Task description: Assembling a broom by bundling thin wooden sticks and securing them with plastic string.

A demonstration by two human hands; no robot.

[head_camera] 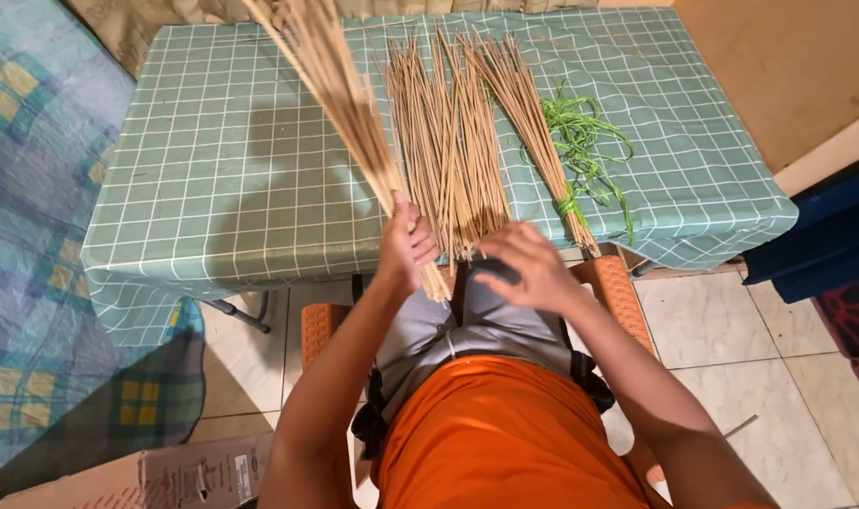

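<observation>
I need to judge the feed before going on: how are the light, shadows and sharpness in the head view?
Head view: warm, even indoor light; the raised stick bundle in the left hand is slightly motion-blurred and throws a dark shadow on the checked tablecloth; loose sticks and green string look sharp; right hand is clear; wide-angle lens bends the table edges.

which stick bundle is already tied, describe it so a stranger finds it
On the table with the green checked cloth lie thin tan sticks in fans. The tied bundle is the rightmost one, beside a tangle of green twine. Only it has green twine knotted round its near end; the loose sticks have none.
</observation>
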